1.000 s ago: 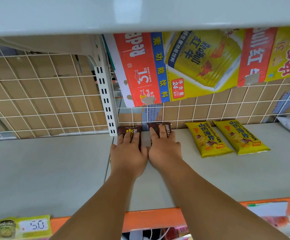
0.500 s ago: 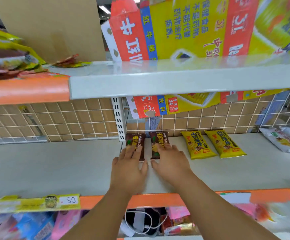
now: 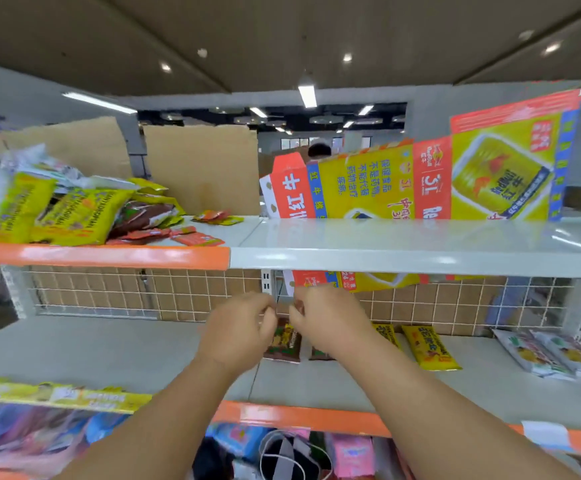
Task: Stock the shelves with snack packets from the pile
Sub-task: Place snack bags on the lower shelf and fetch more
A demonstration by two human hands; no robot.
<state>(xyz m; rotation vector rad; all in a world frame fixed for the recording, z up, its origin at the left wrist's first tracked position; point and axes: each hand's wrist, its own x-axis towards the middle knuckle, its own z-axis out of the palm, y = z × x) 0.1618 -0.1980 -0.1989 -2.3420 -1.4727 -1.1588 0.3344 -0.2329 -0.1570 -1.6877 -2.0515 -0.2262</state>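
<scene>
Two brown snack packets lie side by side at the back of the middle shelf (image 3: 109, 351). The left one (image 3: 284, 341) shows between my hands, and the right one (image 3: 318, 353) is mostly hidden by my right wrist. My left hand (image 3: 239, 327) and my right hand (image 3: 327, 320) hover above them, fingers loosely curled, holding nothing. The pile of snack packets (image 3: 64, 209), mostly yellow and brown, sits on the top shelf at the left.
Two yellow packets (image 3: 429, 348) lie to the right of the brown ones, with white-green packets (image 3: 552, 355) further right. A flattened red-and-yellow drink carton (image 3: 420, 181) and brown cardboard sheets (image 3: 199, 168) stand behind the top shelf (image 3: 403, 247). Goods fill the shelf below (image 3: 282, 452).
Both hands have lifted off the two brown packets and drawn back towards me, their fingers now curled. My view has risen, so the top shelf and the pile show.
</scene>
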